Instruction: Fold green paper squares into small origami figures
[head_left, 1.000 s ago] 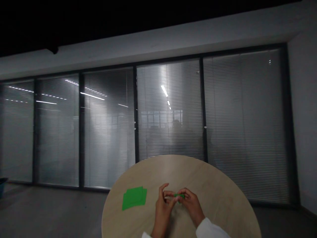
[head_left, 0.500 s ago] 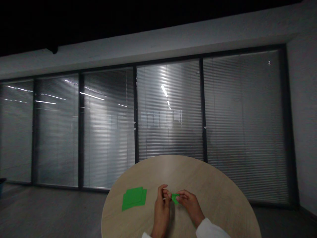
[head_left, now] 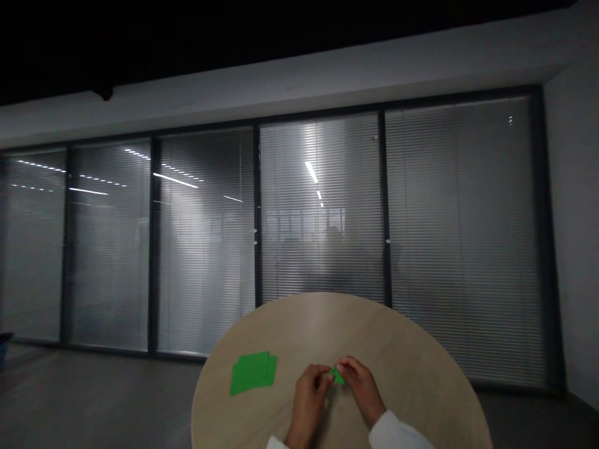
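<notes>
A small folded piece of green paper (head_left: 337,376) is pinched between my two hands, above the round table. My left hand (head_left: 311,394) is closed on its left side with thumb and fingertips. From the right, my right hand (head_left: 361,383) grips its upper right part, fingers bent. The fingers cover much of the paper, so its exact folded shape cannot be made out. To the left of my hands lies a loose stack of flat green paper sheets (head_left: 253,371), their edges not lined up.
The round wooden table (head_left: 322,315) stands before a row of glass panels with blinds (head_left: 322,249) in dark frames. Grey floor (head_left: 116,393) shows at the left, with part of a blue bin (head_left: 4,350) at the edge.
My left hand has turned and its fingers now reach right to pinch the paper. The green paper has shifted slightly right and changed its angle. The stack stays put.
</notes>
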{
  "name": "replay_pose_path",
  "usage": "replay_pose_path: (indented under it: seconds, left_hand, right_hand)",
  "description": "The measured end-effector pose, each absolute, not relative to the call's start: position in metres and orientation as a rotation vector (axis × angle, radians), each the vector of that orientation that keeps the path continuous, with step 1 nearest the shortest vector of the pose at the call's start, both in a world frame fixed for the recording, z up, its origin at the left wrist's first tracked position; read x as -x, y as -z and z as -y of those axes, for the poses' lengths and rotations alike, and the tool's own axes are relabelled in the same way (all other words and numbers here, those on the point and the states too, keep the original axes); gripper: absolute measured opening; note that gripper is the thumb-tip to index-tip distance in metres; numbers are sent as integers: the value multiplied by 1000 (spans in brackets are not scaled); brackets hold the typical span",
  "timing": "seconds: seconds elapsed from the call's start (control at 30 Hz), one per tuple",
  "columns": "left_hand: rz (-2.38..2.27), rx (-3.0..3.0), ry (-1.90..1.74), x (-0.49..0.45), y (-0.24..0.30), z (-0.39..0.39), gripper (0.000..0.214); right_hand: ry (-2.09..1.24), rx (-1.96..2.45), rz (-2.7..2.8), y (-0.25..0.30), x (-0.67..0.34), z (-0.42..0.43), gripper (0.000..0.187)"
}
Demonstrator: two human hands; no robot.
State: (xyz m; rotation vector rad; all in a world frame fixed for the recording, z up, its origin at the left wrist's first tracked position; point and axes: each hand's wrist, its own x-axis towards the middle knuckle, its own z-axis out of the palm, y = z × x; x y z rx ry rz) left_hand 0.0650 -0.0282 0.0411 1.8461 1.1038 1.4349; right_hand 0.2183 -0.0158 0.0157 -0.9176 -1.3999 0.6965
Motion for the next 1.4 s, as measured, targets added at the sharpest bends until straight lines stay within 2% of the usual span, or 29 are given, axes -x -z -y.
replay_pose_path:
  seconds: [0.23, 0.33, 0.43, 0.53, 0.73, 0.9, 1.13, 1.23, 1.4]
  left_hand:
    - [-1202, -1927, -1223, -65, -46, 34, 45]
    - [-1202, -1883, -1253, -63, -45, 34, 46]
    - [-1157, -1772, -1349, -61, -45, 31, 48]
    - [-1061, -1586, -1405, -59, -44, 28, 49]
    - [-923, -1429, -1371, -61, -41, 24, 49]
    - [-973, -1680, -1333, -62, -44, 27, 42]
    - [-998, -1872, -1389, -60, -44, 26, 29]
    - [-1009, -1875, -1414, -60, -43, 27, 27]
    - [-941, -1779, -1537, -62, -50, 35, 38]
  right_hand:
    - [-590, 915, 1450, -20, -214, 21, 35]
    - [-707, 915, 1385, -21, -214, 21, 38]
    - [-905, 894, 1265, -23, -213, 22, 48]
    - [-969, 867, 1192, -26, -212, 23, 54]
    - [-824, 757, 1245, -30, -209, 25, 41]
    - [-744, 825, 1349, -27, -211, 25, 36]
    - [-439, 936, 1483, -30, -210, 32, 20]
    - [-388, 938, 1511, -31, -210, 34, 19]
    - [-312, 938, 1501, -30, -214, 34, 24]
